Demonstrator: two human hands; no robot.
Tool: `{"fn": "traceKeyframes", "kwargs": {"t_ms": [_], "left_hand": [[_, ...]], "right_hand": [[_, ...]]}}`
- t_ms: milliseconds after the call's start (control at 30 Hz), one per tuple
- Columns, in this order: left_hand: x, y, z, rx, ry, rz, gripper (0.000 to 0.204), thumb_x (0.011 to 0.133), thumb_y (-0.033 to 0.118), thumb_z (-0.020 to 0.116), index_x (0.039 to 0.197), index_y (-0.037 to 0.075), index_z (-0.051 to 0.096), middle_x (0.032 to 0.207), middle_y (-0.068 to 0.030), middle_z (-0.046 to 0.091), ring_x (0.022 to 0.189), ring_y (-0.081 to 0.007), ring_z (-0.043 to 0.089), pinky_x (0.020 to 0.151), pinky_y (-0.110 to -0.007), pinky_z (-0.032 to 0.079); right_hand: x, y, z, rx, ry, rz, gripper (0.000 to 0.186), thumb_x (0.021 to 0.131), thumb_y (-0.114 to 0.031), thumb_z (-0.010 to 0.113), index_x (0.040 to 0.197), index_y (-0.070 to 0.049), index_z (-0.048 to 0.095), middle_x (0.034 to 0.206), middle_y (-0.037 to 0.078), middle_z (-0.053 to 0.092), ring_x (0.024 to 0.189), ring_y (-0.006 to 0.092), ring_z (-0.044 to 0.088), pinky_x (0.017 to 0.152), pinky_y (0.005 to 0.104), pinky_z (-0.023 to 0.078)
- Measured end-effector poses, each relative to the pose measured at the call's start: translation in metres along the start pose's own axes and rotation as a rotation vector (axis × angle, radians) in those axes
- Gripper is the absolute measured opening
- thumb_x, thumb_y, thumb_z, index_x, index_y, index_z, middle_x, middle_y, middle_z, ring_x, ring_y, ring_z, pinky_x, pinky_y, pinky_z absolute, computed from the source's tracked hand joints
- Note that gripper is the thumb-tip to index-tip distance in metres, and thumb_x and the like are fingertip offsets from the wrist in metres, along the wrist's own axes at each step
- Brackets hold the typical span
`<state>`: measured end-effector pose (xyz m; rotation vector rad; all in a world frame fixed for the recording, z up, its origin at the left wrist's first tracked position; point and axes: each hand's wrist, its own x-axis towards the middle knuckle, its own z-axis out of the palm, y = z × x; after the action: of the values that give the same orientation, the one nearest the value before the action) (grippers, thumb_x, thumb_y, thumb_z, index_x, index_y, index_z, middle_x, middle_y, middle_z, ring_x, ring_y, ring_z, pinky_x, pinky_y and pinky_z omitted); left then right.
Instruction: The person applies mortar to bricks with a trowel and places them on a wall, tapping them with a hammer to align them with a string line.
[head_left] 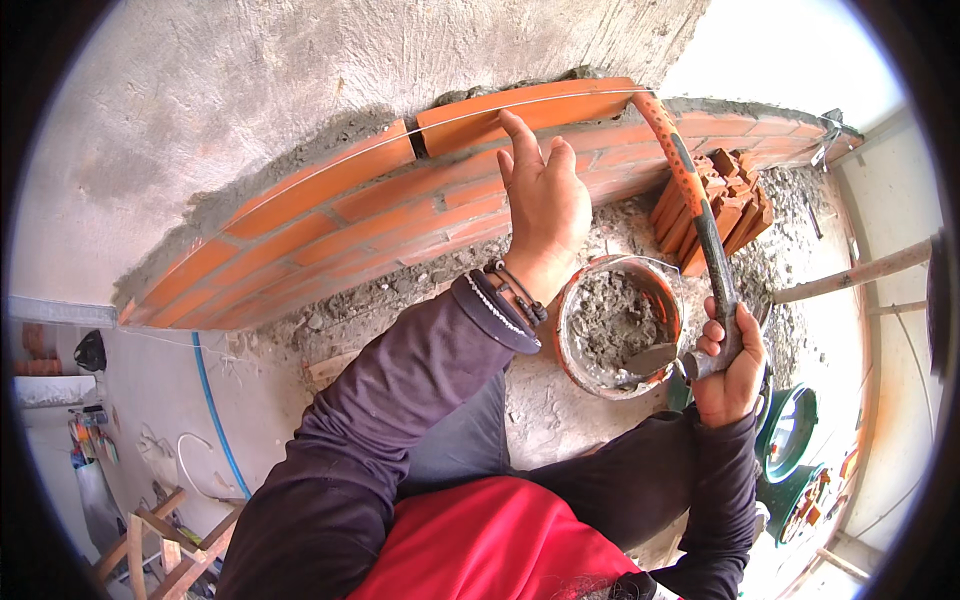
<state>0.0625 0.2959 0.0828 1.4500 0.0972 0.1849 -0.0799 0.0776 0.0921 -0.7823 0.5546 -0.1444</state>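
Note:
My left hand reaches up with fingers apart, its fingertips at the front face of a brick on the top course of a low brick wall, beside a taut string along that course. My right hand grips a long orange-and-black tool, slanting up to the top course, together with a trowel. The trowel's blade hangs over a bucket of wet mortar. A dark gap separates the brick under my left hand from the one to its left.
Stacked loose bricks stand beside the wall at the right. Green buckets, a wooden pole and a pale panel lie to the right. Timber pieces, a blue hose and assorted items are at the lower left.

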Motion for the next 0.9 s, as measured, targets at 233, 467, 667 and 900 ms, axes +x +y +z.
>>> {"fn": "traceKeyframes", "kwargs": {"t_ms": [233,467,667,900], "left_hand": [[-0.002,0.001,-0.006,-0.033,0.04,-0.036,0.073,0.102,0.022,0.038,0.157,-0.001,-0.006,0.162,-0.0276,0.009,0.15,-0.0427,0.004,0.123,-0.042,0.008],[-0.001,0.005,-0.001,-0.066,0.065,-0.003,0.071,0.101,0.022,0.036,0.157,-0.002,-0.002,0.158,-0.0334,0.018,0.148,-0.0522,0.004,0.124,-0.046,0.004],[-0.002,0.004,-0.005,-0.12,0.063,-0.016,0.072,0.101,0.021,0.038,0.157,-0.002,-0.001,0.158,-0.0321,0.021,0.147,-0.052,0.008,0.124,-0.046,0.004],[-0.003,0.001,-0.001,0.031,0.106,0.011,0.073,0.099,0.018,0.041,0.156,-0.003,0.001,0.149,-0.0336,0.035,0.145,-0.0502,0.019,0.124,-0.046,0.007]], "right_hand": [[0.004,-0.003,-0.012,0.023,-0.059,0.023,0.023,0.1,-0.02,0.055,0.114,-0.001,0.052,0.103,0.017,0.067,0.068,0.0115,0.055,0.053,0.0224,0.045],[0.004,-0.004,-0.016,-0.007,-0.006,-0.025,0.022,0.1,-0.019,0.056,0.112,-0.001,0.053,0.103,0.017,0.067,0.066,0.0113,0.055,0.053,0.0218,0.045],[0.0,-0.005,-0.014,-0.047,0.041,-0.086,0.021,0.101,-0.02,0.055,0.11,-0.001,0.053,0.101,0.017,0.067,0.066,0.0117,0.054,0.052,0.0225,0.044],[-0.043,0.006,0.002,-0.436,0.118,-0.491,0.02,0.1,-0.021,0.054,0.099,-0.003,0.046,0.093,0.019,0.066,0.051,0.0133,0.05,0.045,0.0257,0.041]]}}
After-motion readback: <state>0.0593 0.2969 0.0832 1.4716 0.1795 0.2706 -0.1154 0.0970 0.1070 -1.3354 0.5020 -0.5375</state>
